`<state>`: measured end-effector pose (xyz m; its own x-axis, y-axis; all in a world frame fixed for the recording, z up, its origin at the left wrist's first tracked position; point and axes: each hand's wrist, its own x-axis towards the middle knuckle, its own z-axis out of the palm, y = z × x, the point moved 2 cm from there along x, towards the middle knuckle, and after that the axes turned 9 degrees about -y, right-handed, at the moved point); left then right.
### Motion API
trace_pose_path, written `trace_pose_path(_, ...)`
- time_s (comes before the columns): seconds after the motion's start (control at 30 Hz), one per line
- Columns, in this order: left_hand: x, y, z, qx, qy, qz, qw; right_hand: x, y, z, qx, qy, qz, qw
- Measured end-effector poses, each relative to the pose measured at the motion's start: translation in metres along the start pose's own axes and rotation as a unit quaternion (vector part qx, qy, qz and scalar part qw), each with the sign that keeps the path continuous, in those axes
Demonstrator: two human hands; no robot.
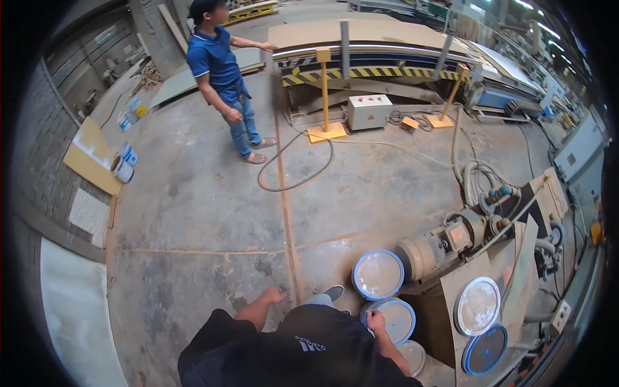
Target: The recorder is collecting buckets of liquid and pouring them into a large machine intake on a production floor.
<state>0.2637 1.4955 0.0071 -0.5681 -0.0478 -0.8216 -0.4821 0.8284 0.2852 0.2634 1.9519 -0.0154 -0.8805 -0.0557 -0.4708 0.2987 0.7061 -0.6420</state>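
My left hand (271, 295) hangs over the concrete floor beside my body, its fingers curled, with nothing seen in it. My right hand (375, 319) is closed, just over the left edge of a round bucket lid (398, 320) with a blue rim. Whether it touches the rim or holds anything, I cannot make out. Beyond it stands another blue-rimmed bucket (378, 274), its top dusty. A paler round lid (412, 357) lies nearer, partly behind my right forearm. One of my shoes (334, 293) shows in front of me.
A motor pump (438, 242) with hoses sits at the right, near a board-sided box (445, 309) bearing two round lids. A cable (267, 187) loops across the floor. Ahead, a person in blue (219, 71) touches a sheet (367, 32) on a striped machine. Yellow posts (325, 97) stand before it.
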Motion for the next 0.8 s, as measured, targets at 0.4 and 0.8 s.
trace_pose_path(0.4,0.002,0.043,0.068,0.023,0.0,0.094,0.995,-0.028,0.068,-0.002,-0.033,-0.057,0.029,0.997)
trace_pose_path(0.8,0.031,0.115,0.016,0.043,-0.029,0.098,0.994,-0.027,0.06,-0.021,-0.059,0.035,0.085,0.994)
